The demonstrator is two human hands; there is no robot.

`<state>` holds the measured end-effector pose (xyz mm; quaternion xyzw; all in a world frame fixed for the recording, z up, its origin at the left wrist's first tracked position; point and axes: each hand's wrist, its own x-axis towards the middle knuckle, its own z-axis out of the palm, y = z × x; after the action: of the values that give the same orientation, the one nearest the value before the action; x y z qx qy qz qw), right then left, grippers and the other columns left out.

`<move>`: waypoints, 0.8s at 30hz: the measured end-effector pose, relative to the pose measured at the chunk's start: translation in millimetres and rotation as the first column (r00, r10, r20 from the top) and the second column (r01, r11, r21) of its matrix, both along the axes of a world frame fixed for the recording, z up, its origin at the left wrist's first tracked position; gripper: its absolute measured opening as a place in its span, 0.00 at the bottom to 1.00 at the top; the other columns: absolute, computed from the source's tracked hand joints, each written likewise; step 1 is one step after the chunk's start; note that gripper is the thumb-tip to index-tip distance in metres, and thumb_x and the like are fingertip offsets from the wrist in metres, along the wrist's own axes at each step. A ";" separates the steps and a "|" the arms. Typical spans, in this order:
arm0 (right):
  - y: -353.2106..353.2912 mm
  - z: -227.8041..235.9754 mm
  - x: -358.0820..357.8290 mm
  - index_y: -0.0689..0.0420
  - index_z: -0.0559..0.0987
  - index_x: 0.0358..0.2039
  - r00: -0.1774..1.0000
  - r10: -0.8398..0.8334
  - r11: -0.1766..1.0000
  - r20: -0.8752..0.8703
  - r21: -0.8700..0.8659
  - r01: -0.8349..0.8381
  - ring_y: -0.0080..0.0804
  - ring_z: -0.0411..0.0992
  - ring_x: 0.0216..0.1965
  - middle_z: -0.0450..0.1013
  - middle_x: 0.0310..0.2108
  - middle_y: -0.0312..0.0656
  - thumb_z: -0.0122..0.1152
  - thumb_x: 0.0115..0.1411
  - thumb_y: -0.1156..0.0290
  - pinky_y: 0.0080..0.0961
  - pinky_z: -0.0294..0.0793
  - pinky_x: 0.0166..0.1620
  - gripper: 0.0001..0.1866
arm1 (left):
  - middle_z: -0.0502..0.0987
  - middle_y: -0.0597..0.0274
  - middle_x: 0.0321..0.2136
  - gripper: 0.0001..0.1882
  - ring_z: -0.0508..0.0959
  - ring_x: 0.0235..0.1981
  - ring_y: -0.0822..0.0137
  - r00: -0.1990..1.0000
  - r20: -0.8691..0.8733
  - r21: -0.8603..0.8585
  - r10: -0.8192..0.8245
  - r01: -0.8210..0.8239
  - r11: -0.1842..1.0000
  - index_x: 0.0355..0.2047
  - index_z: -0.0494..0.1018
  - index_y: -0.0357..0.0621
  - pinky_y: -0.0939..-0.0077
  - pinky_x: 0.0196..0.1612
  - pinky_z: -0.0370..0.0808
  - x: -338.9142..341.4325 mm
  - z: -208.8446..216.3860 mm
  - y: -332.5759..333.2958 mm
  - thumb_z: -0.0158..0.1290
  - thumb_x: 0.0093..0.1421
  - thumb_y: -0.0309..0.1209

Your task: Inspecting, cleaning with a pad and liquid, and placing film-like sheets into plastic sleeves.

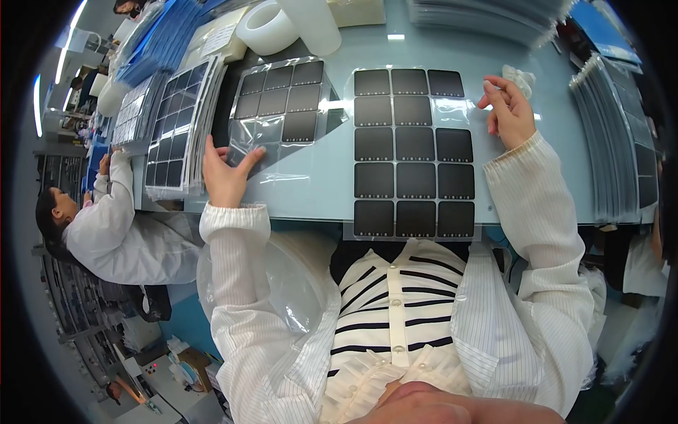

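Note:
A clear sheet with rows of black square pieces [413, 145] lies in front of me, its near end over the table edge. One place in its right column, second row from the far end, has no black square. To its left lies another clear sheet of black squares [275, 99], with bare places at its near end. My left hand [227, 173] is at that sheet's near left corner, thumb and fingers apart, the thumb touching or just over the film. My right hand [514, 113] is raised right of the middle sheet, fingers loosely bent and apart, nothing visible in them.
Stacks of sheets stand at left [180, 127] and right [611, 141]. Clear rolls [267, 28] and blue-edged stacks [159, 42] are at the back left. Crumpled white material [521, 79] lies beyond my right hand. A person in white [131, 233] sits at the left.

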<state>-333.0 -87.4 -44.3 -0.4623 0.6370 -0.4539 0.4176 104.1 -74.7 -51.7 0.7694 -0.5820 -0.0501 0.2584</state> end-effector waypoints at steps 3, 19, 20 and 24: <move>-1.3 2.6 -5.3 0.59 0.68 0.48 1.000 -0.013 0.999 -0.001 -0.045 0.013 0.13 0.60 0.14 0.70 0.26 0.33 0.52 0.60 0.57 0.11 0.56 0.18 0.21 | 0.71 0.63 0.26 0.53 0.71 0.27 0.68 0.952 -0.305 0.044 -0.040 0.057 0.997 0.56 0.54 0.28 0.76 0.35 0.70 11.0 1.2 -9.9 0.69 0.36 0.44; 52.4 127.6 146.2 0.62 0.73 0.42 0.735 0.244 0.401 -0.633 -0.624 -0.670 0.34 0.72 0.35 0.70 0.41 0.46 0.62 0.51 0.69 0.21 0.72 0.32 0.18 | 0.68 0.57 0.42 0.13 0.69 0.39 0.72 0.359 -0.677 -0.449 -0.642 0.490 0.747 0.41 0.70 0.36 0.78 0.37 0.68 -60.2 124.5 79.3 0.40 0.63 0.31; 49.5 121.7 155.8 0.62 0.72 0.44 0.754 0.204 0.376 -0.625 -0.661 -0.649 0.37 0.71 0.37 0.69 0.44 0.47 0.61 0.52 0.67 0.23 0.73 0.35 0.20 | 0.66 0.56 0.43 0.13 0.69 0.40 0.70 0.295 -0.675 -0.458 -0.676 0.551 0.698 0.41 0.69 0.36 0.76 0.38 0.68 -65.7 129.4 84.8 0.40 0.62 0.30; 62.7 110.7 181.1 0.63 0.74 0.42 0.798 0.445 0.471 -0.408 -0.651 -0.595 0.24 0.69 0.32 0.71 0.35 0.43 0.54 0.58 0.67 0.16 0.68 0.34 0.15 | 0.65 0.58 0.41 0.12 0.68 0.43 0.69 0.150 -0.652 -0.522 -0.743 0.622 0.584 0.44 0.65 0.37 0.75 0.41 0.68 -79.0 128.4 97.6 0.39 0.62 0.26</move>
<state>-151.9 -24.7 66.5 -0.8027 0.2523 -0.4816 0.2450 25.0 22.9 76.7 0.2783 -0.6691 -0.4787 0.4956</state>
